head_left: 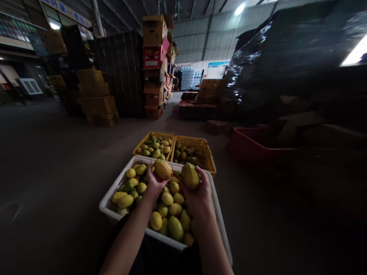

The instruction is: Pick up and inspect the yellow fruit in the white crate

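Observation:
My left hand [155,181] is wrapped round a yellow fruit [163,169], raised over the far part of a white crate [110,194]. In my right hand [202,191] is a greener, rounder fruit [190,175], a short way to the right of the first and apart from it. Beneath both hands the white crate holds several yellow and green fruits [175,228]. Just beyond its far rim are two yellow crates, the left one [138,146] with yellow-green fruits and the right one [211,156] with darker green fruits.
A red tub [246,147] lies on the floor at the right. Stacked cartons [153,76] rise behind the yellow crates, with more boxes [97,104] at the left. A large film-wrapped pile [275,65] fills the right side.

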The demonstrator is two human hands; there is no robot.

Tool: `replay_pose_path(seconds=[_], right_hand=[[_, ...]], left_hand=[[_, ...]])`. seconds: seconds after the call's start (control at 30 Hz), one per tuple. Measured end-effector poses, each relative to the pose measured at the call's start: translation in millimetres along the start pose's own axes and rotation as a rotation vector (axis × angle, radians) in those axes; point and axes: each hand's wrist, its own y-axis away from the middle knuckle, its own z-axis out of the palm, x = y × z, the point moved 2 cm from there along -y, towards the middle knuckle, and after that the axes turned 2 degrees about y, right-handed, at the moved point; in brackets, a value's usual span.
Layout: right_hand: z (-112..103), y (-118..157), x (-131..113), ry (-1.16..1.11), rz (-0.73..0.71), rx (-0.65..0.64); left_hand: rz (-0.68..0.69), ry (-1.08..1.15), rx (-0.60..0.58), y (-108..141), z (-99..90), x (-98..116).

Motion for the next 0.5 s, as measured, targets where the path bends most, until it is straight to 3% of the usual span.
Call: replay_pose_path(seconds=[0.17,0.37,0.5], right_hand=[[-14,-3,-6,-0.117,0.156,0.215],[-14,-17,14,-0.102,0.198,0.203],[-17,-17,19,-0.021,0.134,0.167]], left_hand=[[-0.146,0.065,-0.066,9,9.5,-1],[-0.17,0.151,-0.049,21,-6.3,-28],[-0.125,0.176,-0.068,28,-0.9,-27]])
